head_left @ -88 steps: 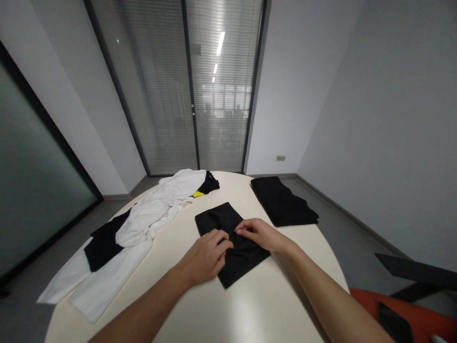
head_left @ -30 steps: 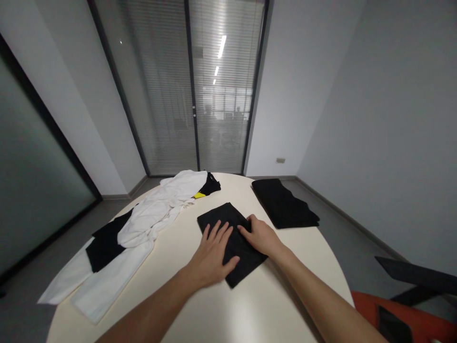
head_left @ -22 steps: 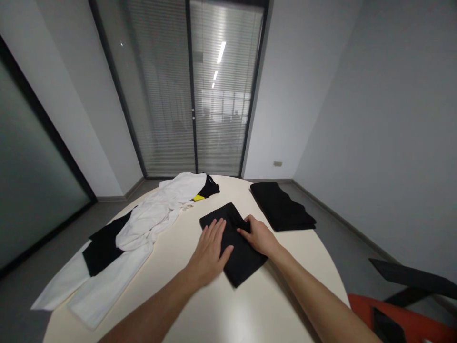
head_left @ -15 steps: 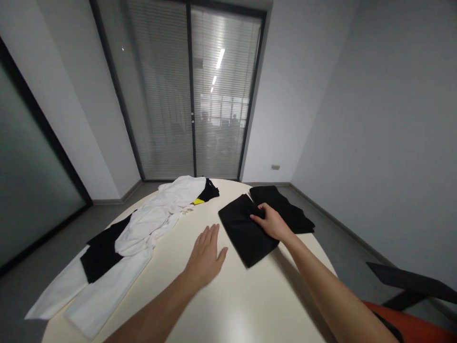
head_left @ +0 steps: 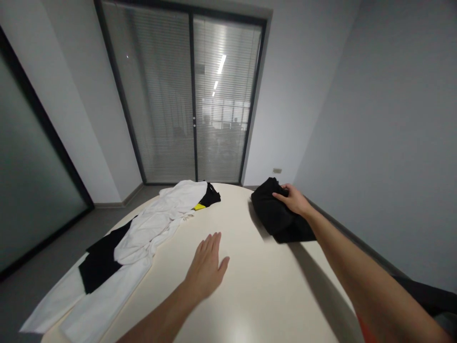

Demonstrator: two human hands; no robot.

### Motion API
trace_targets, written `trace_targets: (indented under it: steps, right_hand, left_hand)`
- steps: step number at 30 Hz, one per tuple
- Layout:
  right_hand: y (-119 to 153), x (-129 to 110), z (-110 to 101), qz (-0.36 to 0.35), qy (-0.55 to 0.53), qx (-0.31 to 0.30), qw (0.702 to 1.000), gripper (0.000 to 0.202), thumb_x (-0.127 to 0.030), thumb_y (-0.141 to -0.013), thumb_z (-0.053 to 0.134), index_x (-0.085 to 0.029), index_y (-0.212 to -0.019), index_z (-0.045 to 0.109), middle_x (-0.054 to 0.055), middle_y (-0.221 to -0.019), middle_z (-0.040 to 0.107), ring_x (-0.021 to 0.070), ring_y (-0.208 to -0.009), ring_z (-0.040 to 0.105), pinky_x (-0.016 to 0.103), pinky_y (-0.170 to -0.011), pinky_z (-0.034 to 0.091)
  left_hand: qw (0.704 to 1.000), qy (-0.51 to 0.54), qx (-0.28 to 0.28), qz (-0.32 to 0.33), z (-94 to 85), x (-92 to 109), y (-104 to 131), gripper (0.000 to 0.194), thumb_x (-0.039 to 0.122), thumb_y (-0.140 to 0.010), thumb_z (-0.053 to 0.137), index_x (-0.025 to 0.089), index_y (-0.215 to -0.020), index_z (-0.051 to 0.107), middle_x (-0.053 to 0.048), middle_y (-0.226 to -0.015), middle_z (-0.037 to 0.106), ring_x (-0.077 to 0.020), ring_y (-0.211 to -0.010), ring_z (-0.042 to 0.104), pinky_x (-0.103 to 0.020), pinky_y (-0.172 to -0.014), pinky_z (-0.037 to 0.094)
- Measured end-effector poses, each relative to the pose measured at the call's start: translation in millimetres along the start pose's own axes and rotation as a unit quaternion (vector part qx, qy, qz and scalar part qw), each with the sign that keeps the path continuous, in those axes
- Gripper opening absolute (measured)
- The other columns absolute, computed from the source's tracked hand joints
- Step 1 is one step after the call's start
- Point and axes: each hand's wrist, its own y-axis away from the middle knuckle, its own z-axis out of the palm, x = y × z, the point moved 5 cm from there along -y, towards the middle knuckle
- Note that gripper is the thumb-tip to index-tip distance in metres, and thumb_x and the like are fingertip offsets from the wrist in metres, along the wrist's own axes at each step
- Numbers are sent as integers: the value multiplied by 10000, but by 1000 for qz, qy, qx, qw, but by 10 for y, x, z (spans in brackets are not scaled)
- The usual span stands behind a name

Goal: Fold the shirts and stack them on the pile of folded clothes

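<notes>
On the right side of the round table (head_left: 246, 290), my right hand (head_left: 294, 200) grips a folded black garment (head_left: 268, 207) by its upper edge. The garment is raised over another folded black garment (head_left: 294, 231), mostly covering it. Whether the two touch I cannot tell. My left hand (head_left: 207, 264) lies flat at the middle of the table, fingers stretched out and thumb apart, holding nothing.
Along the table's left side lies a heap of white clothes (head_left: 160, 214) with a black piece (head_left: 103, 262) among them. A black and yellow item (head_left: 209, 197) pokes out at its far end. A dark chair (head_left: 424, 295) stands at the lower right.
My right hand has lifted the folded black garment off the table and carried it right, over the other black one. My left hand has stayed about where it was.
</notes>
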Motion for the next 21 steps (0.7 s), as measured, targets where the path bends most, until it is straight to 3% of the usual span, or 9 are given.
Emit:
trace_targets:
  steps: [6, 11, 17, 21]
  right_hand:
    - [-24, 757, -115, 113, 111, 20, 987, 413, -527, -738, 715, -176, -924, 605, 133, -853, 691, 258, -775, 631, 350, -689, 439]
    - [39, 1076, -97, 143, 120, 11, 982, 363, -515, -753, 707, -179, -862, 625, 155, -856, 701, 278, -785, 659, 365, -699, 453]
    - [69, 1169, -98, 177, 185, -9, 967, 490, -553, -772, 706, -142, -1034, 656, 190, -966, 717, 318, -897, 684, 385, -749, 496]
    - [113, 832, -118, 144, 295, -2, 945, 556, -580, -837, 624, -168, -1209, 641, 212, -1128, 698, 364, -1027, 660, 454, -829, 492]
  left_hand:
    - [1000, 2, 1, 3, 4, 0, -2, 642, 415, -989, 396, 140, -1551, 252, -163, -1593, 343, -327, -1484, 294, -557, -1191, 257]
    - [1000, -1, -22, -9, 10, -1, -8, 657, 412, -989, 394, 105, -1552, 249, -169, -1599, 328, -315, -1495, 267, -531, -1209, 238]
    - [999, -6, -30, -14, -24, 15, -11, 663, 412, -989, 383, 86, -1551, 251, -168, -1597, 330, -323, -1493, 268, -534, -1213, 233]
    - [999, -6, -36, -16, -49, 41, -12, 662, 413, -986, 379, 88, -1550, 260, -160, -1598, 332, -318, -1496, 264, -532, -1212, 231]
